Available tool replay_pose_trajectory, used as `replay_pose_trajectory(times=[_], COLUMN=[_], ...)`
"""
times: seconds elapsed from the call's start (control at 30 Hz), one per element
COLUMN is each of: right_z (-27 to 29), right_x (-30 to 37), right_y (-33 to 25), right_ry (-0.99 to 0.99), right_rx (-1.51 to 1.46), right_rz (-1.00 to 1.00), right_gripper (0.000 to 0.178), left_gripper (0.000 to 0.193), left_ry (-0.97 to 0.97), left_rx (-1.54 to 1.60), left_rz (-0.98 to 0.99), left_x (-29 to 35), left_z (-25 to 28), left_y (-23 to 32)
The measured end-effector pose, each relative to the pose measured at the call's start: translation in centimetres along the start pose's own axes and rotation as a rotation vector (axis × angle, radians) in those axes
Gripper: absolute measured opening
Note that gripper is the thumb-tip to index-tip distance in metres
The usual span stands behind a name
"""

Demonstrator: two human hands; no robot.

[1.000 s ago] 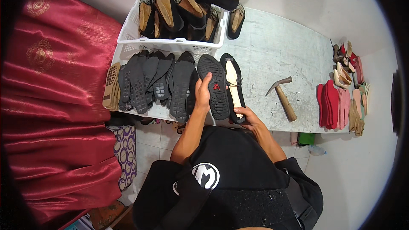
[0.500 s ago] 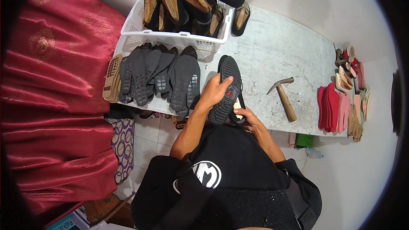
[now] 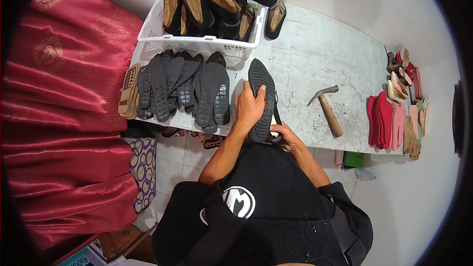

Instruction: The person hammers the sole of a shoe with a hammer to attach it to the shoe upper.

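Note:
A black shoe (image 3: pixel 259 75) is held over the table's near edge, its ridged sole with a small red mark facing me and its toe end pointing away. My left hand (image 3: pixel 250 106) is closed around the shoe's left side, thumb pressed across the sole. Down by the other end, my right hand (image 3: pixel 287 134) grips it from the right, fingers partly hidden behind it. A small pale patch (image 3: pixel 274 127) shows there beside a dark strip along the shoe. On the tabletop to the right lies a hammer (image 3: pixel 329 114) with a wooden handle.
Loose dark grey soles (image 3: pixel 204 103) and beige soles (image 3: pixel 129 88) line the table's left front. Behind them stands a white basket (image 3: pixel 207 44) of shoes on wooden lasts. Red insoles (image 3: pixel 379 120), pink insoles (image 3: pixel 397 123) and small shoes (image 3: pixel 396 88) sit at the right end.
The shoe has turned slightly in my hands, its sole now facing me more fully. My left hand has shifted slightly along with it; my right hand stays near the lower end.

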State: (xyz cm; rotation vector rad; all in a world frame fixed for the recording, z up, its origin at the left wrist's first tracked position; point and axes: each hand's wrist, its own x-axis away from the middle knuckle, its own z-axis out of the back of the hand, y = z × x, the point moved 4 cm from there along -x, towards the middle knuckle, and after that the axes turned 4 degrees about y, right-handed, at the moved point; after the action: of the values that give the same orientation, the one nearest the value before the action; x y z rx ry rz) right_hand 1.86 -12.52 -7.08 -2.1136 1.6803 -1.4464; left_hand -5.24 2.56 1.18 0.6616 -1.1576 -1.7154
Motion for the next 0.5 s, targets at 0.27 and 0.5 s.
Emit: replay_pose_trajectory(times=[0.27,0.5], right_z=[-0.5,-0.2], right_x=[-0.2,-1.4], right_y=[0.0,0.2], right_ry=[0.044,0.039], right_rx=[0.016,0.008], right_rz=[0.004,0.072], right_gripper=[0.039,0.041], left_gripper=[0.048,0.046], left_ry=[0.06,0.14], left_rx=[0.034,-0.077], left_rz=[0.006,-0.002], left_x=[1.2,0.5], left_z=[-0.7,-1.3], left_y=[1.2,0.1])
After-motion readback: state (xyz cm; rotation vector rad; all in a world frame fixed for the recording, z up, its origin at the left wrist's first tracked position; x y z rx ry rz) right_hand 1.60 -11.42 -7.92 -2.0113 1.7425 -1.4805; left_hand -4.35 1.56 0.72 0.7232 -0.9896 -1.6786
